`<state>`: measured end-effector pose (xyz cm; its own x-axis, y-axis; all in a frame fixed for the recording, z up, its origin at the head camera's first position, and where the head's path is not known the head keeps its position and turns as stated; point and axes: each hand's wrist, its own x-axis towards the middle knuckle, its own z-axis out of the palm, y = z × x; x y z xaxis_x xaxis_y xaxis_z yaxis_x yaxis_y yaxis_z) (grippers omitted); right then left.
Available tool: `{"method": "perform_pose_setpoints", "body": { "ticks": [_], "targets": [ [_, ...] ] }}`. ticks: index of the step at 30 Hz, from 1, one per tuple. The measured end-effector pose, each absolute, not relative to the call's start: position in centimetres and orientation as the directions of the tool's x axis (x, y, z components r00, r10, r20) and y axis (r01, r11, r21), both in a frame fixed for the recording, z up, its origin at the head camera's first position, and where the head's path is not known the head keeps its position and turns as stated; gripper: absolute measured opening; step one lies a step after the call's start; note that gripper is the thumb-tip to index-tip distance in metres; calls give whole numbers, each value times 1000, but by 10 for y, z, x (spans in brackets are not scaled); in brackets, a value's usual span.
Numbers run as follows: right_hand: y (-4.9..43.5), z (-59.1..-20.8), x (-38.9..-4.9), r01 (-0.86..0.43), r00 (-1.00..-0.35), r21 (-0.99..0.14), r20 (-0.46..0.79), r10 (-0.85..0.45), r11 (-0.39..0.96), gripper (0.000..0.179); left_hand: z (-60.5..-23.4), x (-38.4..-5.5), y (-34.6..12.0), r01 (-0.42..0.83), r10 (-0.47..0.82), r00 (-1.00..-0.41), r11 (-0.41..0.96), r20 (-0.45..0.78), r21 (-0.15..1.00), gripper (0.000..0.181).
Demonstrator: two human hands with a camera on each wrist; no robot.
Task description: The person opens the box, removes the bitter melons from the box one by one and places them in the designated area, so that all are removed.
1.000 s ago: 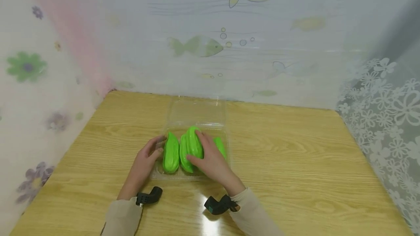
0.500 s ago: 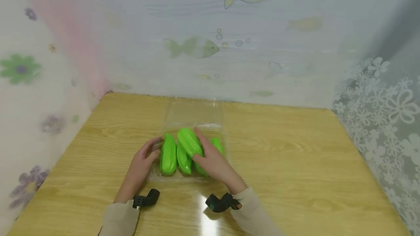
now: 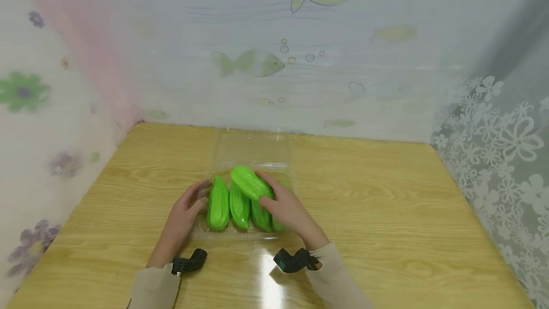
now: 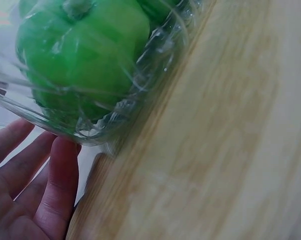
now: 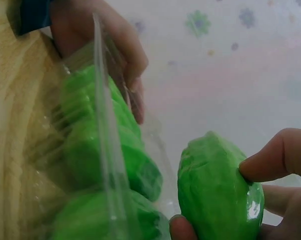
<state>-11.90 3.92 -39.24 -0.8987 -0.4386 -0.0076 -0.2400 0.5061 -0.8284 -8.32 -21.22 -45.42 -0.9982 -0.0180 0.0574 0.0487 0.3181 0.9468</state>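
Observation:
My right hand point(image 3: 286, 206) grips a glossy, ribbed green gourd point(image 3: 248, 182) between thumb and fingers. It lies at a slant over several similar gourds point(image 3: 218, 206) standing side by side in a clear plastic clamshell box point(image 3: 240, 238). In the right wrist view the held gourd point(image 5: 210, 190) is apart from the row, with the thumb on one side and fingertips on the other. My left hand point(image 3: 185, 211) is at the box's left side, fingers extended. Its fingertips touch the outside of the clear wall in the left wrist view, by a gourd's stem end point(image 4: 85, 50).
The box's clear lid point(image 3: 253, 149) lies folded back toward the rear. Beneath everything is a wood-grain table point(image 3: 377, 213). A fish-print curtain point(image 3: 326, 85) hangs along the back edge, with a flowered curtain point(image 3: 64, 108) at the left and a lacy one point(image 3: 493, 156) at the right.
The right hand has shifted right, tilting the held gourd from nearly lengthwise to slanted; more gourds show beneath it. The left hand stays at the box's side. The head view has shifted slightly.

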Motion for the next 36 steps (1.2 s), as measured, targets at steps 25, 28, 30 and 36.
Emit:
{"method": "perform_pose_setpoints", "body": {
  "ticks": [25,28,30,36],
  "targets": [
    [91,-387,-144,-138,-939,-932,16,-343,335,51,-456,-83,-214,57,0,-998,319,60,946,41],
    [96,-386,-145,-137,-937,-935,14,-350,328,54,-456,-83,-214,60,1,-998,325,63,944,42],
    [98,-385,-146,-134,-937,-937,15,-348,322,56,-455,-83,-214,54,-1,-998,328,58,943,42],
    [100,-384,-148,-121,-941,-937,3,-338,327,66,-454,-83,-212,47,-14,-998,319,54,947,42]
  ]
}}
